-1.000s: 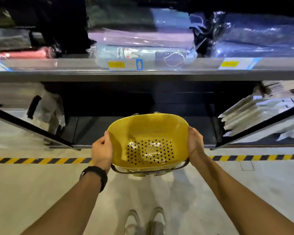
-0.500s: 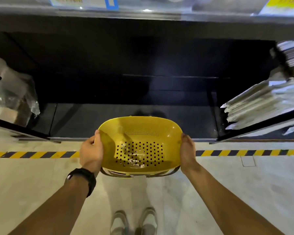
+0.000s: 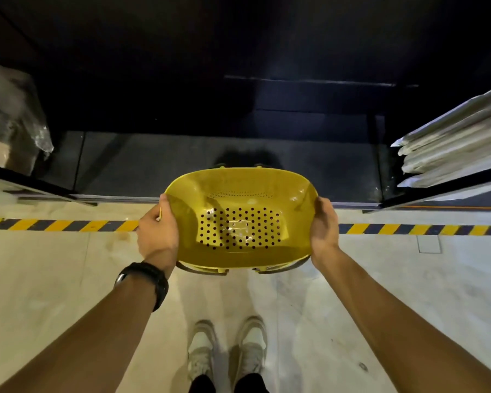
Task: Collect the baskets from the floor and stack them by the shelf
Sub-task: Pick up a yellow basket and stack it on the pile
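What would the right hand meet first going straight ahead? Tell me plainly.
The right hand, gripping the yellow basket's rim, points into the shelf's dark lower bay. That way looks free as shown; the wrapped packs lie off to its right. Depth is unclear.

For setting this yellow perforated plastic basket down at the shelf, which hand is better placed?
Neither clearly: the left hand grips the left end of the yellow perforated plastic basket and the right hand grips its right end, with the basket centred before the dark bottom shelf. Lowering it likely takes both.

Yellow basket point(image 3: 240, 222) lower than before, down from shelf opening point(image 3: 210, 154) toward striped floor tape point(image 3: 68, 225).
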Demonstrator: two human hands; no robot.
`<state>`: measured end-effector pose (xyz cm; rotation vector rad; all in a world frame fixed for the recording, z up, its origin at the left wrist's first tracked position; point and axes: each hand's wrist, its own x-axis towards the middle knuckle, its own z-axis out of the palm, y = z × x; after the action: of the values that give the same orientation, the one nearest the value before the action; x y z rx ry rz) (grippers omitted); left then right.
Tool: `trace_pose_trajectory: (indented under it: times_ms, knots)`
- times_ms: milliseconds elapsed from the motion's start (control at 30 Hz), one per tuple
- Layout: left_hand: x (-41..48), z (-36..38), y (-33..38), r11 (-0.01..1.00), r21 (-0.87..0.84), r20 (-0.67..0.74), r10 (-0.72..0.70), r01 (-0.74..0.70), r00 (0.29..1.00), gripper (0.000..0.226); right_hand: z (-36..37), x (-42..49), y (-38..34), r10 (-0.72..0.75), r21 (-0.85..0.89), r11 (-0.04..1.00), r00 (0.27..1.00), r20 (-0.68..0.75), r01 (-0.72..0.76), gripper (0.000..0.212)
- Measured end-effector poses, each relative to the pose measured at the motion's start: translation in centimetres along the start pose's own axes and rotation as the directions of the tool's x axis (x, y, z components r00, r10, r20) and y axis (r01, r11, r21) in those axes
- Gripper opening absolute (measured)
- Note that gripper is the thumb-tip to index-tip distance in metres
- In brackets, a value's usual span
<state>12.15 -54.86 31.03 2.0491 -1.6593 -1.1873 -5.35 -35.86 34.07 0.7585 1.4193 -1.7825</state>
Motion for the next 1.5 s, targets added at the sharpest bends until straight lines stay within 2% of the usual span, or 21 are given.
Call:
trace_pose_trajectory:
  times_ms: [100, 233, 300, 433, 567, 633, 733, 833, 933, 1000, 1100, 1233, 1367, 1500]
  knots:
    - [0.3, 0.3, -0.5, 1.0, 0.0, 0.0, 0.014, -0.014, 1.0, 0.059, -0.1, 0.1, 0.4, -0.044, -0.009, 0.999, 0.999, 0.03, 0.045, 0.024]
    - [0.4, 0.4, -0.7, 1.0, 0.001, -0.007, 0.03, -0.03, 1.0, 0.058, -0.3, 0.2, 0.8, -0.15, -0.127, 0.98, 0.989, 0.012, 0.15, 0.022]
    - [0.4, 0.3, -0.8, 1.0, 0.002, 0.008, 0.03, -0.03, 1.0, 0.058, -0.2, 0.2, 0.8, -0.179, -0.199, 0.964, 0.984, 0.002, 0.175, 0.02]
    - [0.5, -0.3, -0.7, 0.999, -0.039, 0.093, 0.031, -0.027, 0.995, 0.053, -0.6, 0.4, 0.3, -0.208, -0.402, 0.897, 0.978, -0.019, 0.183, 0.029]
    - [0.4, -2.1, -1.2, 0.99, -0.132, 0.212, 0.08, -0.052, 0.974, 0.044, -1.7, -0.3, -0.3, -0.238, -0.632, 0.752, 0.971, 0.005, 0.188, 0.024]
    - [0.1, -3.4, -1.9, 0.983, -0.146, 0.227, 0.14, -0.108, 0.964, 0.042, -2.4, -1.0, -0.3, -0.31, -0.715, 0.65, 0.949, 0.062, 0.259, 0.037]
    - [-0.5, -6.2, -3.6, 0.97, 0.009, 0.313, 0.227, -0.242, 0.922, 0.069, -3.7, -2.5, 0.0, -0.442, -0.809, 0.415, 0.87, 0.22, 0.415, 0.053]
    - [-1.1, -9.5, -5.0, 0.851, 0.204, 0.435, 0.364, -0.483, 0.824, 0.092, -4.7, -4.4, 0.5, -0.471, -0.833, 0.223, 0.804, 0.362, 0.506, 0.073]
    - [-1.6, -12.4, -6.1, 0.631, 0.406, 0.522, 0.434, -0.661, 0.734, 0.103, -5.8, -6.6, 1.1, -0.489, -0.807, 0.046, 0.718, 0.496, 0.589, 0.089]
    - [-2.1, -13.8, -6.8, 0.505, 0.484, 0.552, 0.456, -0.714, 0.698, 0.108, -7.0, -7.7, 1.4, -0.477, -0.809, -0.053, 0.696, 0.536, 0.586, 0.102]
    - [-2.6, -14.9, -8.0, 0.388, 0.541, 0.575, 0.477, -0.747, 0.664, 0.113, -9.4, -8.4, 2.1, -0.472, -0.844, -0.186, 0.708, 0.525, 0.502, 0.12]
    - [-4.0, -14.2, -9.7, 0.238, 0.656, 0.585, 0.439, -0.716, 0.682, 0.115, -13.2, -7.5, 3.7, -0.418, -0.863, -0.35, 0.764, 0.492, 0.364, 0.131]
    - [-5.0, -11.9, -11.8, 0.19, 0.684, 0.594, 0.414, -0.704, 0.689, 0.116, -16.0, -5.4, 5.4, -0.343, -0.842, -0.423, 0.801, 0.491, 0.335, 0.134]
    - [-5.7, -8.8, -14.3, 0.158, 0.713, 0.587, 0.399, -0.683, 0.704, 0.115, -17.8, -2.5, 7.1, -0.3, -0.827, -0.441, 0.811, 0.502, 0.348, 0.136]
